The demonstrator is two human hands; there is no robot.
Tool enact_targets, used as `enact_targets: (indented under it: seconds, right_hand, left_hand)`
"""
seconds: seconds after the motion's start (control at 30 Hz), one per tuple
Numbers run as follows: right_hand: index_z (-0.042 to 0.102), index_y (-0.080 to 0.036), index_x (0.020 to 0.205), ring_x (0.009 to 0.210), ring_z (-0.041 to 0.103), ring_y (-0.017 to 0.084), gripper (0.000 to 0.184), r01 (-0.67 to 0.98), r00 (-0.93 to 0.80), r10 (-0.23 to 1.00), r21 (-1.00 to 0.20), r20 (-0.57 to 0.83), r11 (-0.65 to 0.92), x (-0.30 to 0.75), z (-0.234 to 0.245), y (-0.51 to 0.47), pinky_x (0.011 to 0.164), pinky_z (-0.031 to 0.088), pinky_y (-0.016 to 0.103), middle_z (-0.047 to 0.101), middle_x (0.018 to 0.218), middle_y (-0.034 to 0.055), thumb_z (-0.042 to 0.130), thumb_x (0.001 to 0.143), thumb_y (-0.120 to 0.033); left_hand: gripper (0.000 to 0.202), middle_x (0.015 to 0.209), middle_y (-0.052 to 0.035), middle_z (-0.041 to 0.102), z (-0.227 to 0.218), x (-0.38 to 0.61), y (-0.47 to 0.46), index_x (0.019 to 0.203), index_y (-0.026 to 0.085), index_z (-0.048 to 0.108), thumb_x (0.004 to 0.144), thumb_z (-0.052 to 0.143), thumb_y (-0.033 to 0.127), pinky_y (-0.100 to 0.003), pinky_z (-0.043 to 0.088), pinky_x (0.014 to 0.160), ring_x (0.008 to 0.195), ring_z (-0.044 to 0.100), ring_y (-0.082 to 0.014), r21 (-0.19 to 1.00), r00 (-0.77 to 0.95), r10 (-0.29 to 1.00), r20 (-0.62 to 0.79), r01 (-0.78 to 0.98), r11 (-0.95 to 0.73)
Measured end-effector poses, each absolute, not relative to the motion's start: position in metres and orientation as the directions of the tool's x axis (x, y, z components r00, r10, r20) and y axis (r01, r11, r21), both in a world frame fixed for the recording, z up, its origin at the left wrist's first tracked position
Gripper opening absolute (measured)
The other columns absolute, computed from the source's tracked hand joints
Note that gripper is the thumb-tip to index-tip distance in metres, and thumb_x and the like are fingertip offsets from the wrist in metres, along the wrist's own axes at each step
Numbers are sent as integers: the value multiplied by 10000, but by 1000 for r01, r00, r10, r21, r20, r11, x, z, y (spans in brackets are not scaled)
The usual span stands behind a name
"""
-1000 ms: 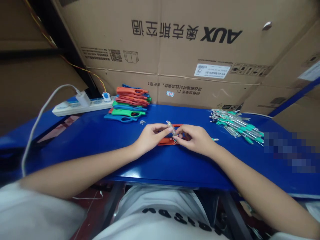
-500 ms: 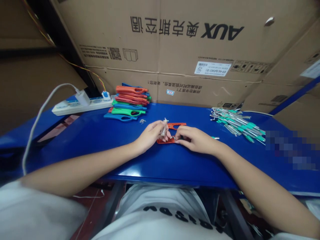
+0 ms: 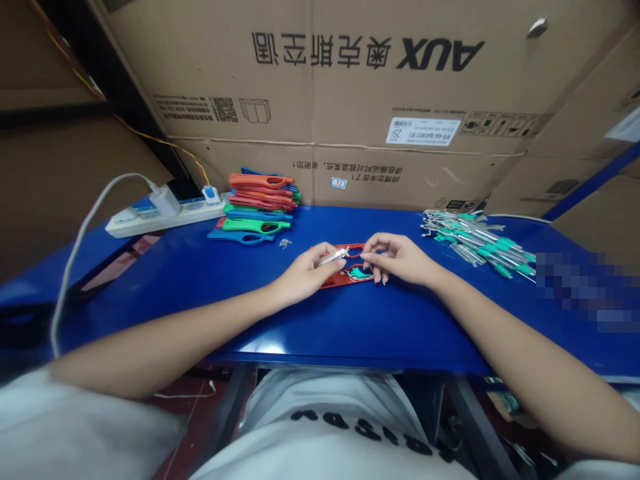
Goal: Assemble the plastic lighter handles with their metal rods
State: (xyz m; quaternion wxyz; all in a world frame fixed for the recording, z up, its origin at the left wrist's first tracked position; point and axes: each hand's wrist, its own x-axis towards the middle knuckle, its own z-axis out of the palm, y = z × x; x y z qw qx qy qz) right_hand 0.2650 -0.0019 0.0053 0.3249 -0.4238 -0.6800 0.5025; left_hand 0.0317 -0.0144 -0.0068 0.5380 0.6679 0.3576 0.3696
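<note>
Holding the clear tube [image 3: 331,257] in the left hand [image 3: 307,270], pinched between thumb and fingers, just above two orange shells, slanted with its wire end toward the right hand [image 3: 395,259]. With right thumb and forefinger tips close together near that end; cannot tell whether pinching a thin wire. Curling the other right fingers down by the end of the front shell [image 3: 340,279]; cannot tell if touching it. Seeing a green part [image 3: 359,273] inside that shell, and the rear shell [image 3: 355,246] beyond, partly hidden by the hands, on the blue table [image 3: 300,320]. To the left, seeing metal bits [image 3: 285,244] beside a stack [image 3: 260,200] of coloured shells, then a power strip [image 3: 193,215]. Well off to the right, seeing rods [image 3: 480,247], silver and green, heaped. Facing cardboard [image 3: 320,87] behind, printed upside down.
</note>
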Motion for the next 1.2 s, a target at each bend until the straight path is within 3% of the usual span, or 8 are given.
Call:
enact_targets:
  seconds: [0.1,0.3,0.43,0.7,0.93,1.2]
  right_hand:
    - [544,-180,913,437,631,108,450,226,-442,897,-968,-2,109,266,6,-1,368,495,205,691,731,0,750,792,-561]
    - [522,-192,934,453,647,126,466,191,-440,898,-978,-8,85,268,3,1,361,513,211,637,660,-44,753,788,-569]
    - [540,-185,926,491,655,127,458,201,-445,895,-974,7,107,268,1,2,386,529,214,628,653,-37,759,786,-561]
    - [578,-175,909,542,627,111,427,210,-445,895,-971,12,118,268,-2,4,447,561,223,628,642,-22,771,784,-536]
    - [621,-166,882,564,611,107,441,221,-412,911,-971,-5,95,265,-4,5,477,554,225,653,675,3,805,737,-540]
    - [678,-159,854,591,593,112,419,222,-415,909,-965,33,137,263,-3,2,460,521,223,665,722,18,791,735,-545]
  left_hand:
    - [328,710,50,495,-15,30,-12,917,189,533,871,650,492,-222,334,601,627,408,-94,952,451,876,171,152,-264]
    - [375,640,64,422,-18,27,-10,881,194,513,938,558,562,-227,302,557,571,355,-97,930,426,875,228,171,-325]
    - [382,679,40,489,-12,27,-11,925,178,584,974,493,545,-237,334,589,613,409,-112,904,464,852,241,212,-371]
    - [383,965,-20,659,-12,26,-8,1072,189,660,986,479,516,-255,420,795,880,569,-167,884,452,847,281,221,-411]
    - [339,733,31,539,-13,25,-9,977,186,587,969,513,517,-231,366,624,660,460,-118,912,376,895,241,227,-341]
    - [329,857,-6,635,-15,26,-9,923,174,577,938,569,503,-240,425,695,751,554,-128,913,437,870,226,216,-346]
